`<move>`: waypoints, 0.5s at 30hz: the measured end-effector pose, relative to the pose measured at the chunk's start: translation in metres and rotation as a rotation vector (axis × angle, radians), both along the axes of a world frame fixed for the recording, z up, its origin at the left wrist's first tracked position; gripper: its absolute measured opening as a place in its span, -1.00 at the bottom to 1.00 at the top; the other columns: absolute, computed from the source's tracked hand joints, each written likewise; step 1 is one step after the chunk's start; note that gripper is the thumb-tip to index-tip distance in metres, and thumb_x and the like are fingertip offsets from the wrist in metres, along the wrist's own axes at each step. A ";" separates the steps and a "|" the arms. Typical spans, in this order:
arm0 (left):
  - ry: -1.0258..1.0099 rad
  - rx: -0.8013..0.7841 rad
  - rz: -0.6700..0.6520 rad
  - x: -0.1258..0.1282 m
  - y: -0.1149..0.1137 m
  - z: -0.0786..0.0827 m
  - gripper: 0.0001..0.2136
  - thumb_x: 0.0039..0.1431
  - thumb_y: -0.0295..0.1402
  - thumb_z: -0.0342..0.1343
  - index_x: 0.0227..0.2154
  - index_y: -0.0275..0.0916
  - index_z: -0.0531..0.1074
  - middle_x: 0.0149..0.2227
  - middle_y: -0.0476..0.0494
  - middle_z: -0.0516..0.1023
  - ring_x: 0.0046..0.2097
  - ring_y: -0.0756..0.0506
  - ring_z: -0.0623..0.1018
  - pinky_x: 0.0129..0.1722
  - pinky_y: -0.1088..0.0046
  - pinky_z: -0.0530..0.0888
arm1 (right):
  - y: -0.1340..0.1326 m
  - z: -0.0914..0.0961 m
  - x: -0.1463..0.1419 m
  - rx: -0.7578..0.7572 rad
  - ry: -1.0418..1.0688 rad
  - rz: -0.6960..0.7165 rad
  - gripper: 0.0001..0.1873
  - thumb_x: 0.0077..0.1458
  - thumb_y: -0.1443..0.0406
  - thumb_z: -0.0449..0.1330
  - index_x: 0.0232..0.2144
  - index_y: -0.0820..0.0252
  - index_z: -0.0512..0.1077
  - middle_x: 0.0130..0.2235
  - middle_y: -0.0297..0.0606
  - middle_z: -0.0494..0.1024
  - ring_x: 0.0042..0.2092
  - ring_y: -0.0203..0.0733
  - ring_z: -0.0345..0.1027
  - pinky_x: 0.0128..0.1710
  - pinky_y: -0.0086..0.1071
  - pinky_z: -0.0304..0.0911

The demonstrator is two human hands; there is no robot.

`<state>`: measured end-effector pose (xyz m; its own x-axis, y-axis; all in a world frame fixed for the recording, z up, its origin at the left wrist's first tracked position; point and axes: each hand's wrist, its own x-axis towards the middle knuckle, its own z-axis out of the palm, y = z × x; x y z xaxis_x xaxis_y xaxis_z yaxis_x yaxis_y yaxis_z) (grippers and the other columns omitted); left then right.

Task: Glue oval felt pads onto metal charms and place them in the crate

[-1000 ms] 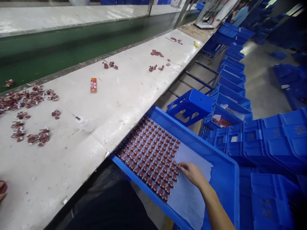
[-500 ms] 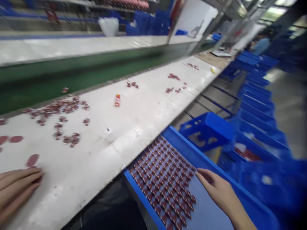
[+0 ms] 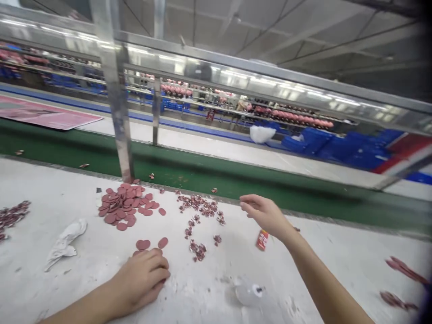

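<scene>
My left hand (image 3: 145, 278) rests on the white table with its fingers curled; a sliver of reddish disc shows beneath the fingertips. Several flat reddish oval discs (image 3: 143, 244) lie just beyond its knuckles, and a larger heap of the same discs (image 3: 126, 202) sits farther back. Above the table's far part, my right hand (image 3: 265, 213) reaches leftward, thumb and fingers slightly apart, with nothing visible between them. It is nearest to a scatter of small reddish-and-silver pieces (image 3: 202, 205). Below its wrist lies a small red packet (image 3: 262, 240).
A crumpled white cloth (image 3: 65, 243) lies at left, beside another dark red pile (image 3: 13, 218). A small clear-white bottle (image 3: 249, 292) lies near the front. Behind the table runs a green belt (image 3: 189, 173), with a metal post (image 3: 116, 103) rising at its edge.
The view has swung left and up, so the blue tray of reddish pieces is out of sight. My right hand has left that tray and is now above the table. My left hand stays by the discs.
</scene>
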<state>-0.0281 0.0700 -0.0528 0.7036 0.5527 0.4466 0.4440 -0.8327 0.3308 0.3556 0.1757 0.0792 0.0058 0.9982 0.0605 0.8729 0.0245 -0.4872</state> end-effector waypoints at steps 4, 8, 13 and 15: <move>-0.140 0.032 0.062 0.009 0.006 -0.026 -0.79 0.13 -0.56 0.10 -0.21 -0.17 0.45 -0.23 -0.11 0.62 -0.24 -0.13 0.53 -0.22 0.33 0.40 | 0.101 -0.024 -0.026 -0.085 -0.273 0.165 -0.68 0.31 0.17 0.23 0.05 0.17 0.47 0.12 -0.12 0.50 0.06 -0.07 0.45 0.07 -0.05 0.41; -0.228 0.014 -0.006 0.010 0.023 -0.059 -0.87 0.16 -0.48 0.18 -0.25 -0.13 0.49 -0.26 -0.11 0.65 -0.26 -0.12 0.53 -0.29 0.38 0.35 | 0.142 -0.041 -0.037 -0.171 -0.472 0.264 -0.65 0.31 0.17 0.24 0.06 0.19 0.45 0.12 -0.11 0.49 0.06 -0.05 0.45 0.05 -0.05 0.42; -0.271 -0.185 0.036 0.012 0.038 -0.079 -0.94 0.27 -0.33 0.18 -0.23 -0.07 0.54 -0.34 -0.04 0.68 -0.36 -0.03 0.58 -0.36 0.50 0.39 | 0.160 -0.046 -0.036 -0.244 -0.619 0.252 -0.66 0.31 0.16 0.23 0.05 0.21 0.46 0.07 -0.14 0.52 0.01 -0.08 0.47 0.01 -0.07 0.44; -0.300 -0.258 0.062 0.016 0.038 -0.084 -0.91 0.24 -0.33 0.21 -0.21 -0.08 0.55 -0.38 -0.04 0.68 -0.39 -0.05 0.59 -0.41 0.50 0.40 | 0.163 -0.046 -0.035 -0.268 -0.658 0.218 -0.65 0.31 0.16 0.23 0.05 0.21 0.45 0.06 -0.14 0.52 0.00 -0.09 0.48 0.00 -0.08 0.44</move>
<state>-0.0124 0.1079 -0.1368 0.5248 0.7111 0.4679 0.3430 -0.6797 0.6483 0.3203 0.3389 0.0332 -0.1474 0.9535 -0.2628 0.9755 0.1841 0.1207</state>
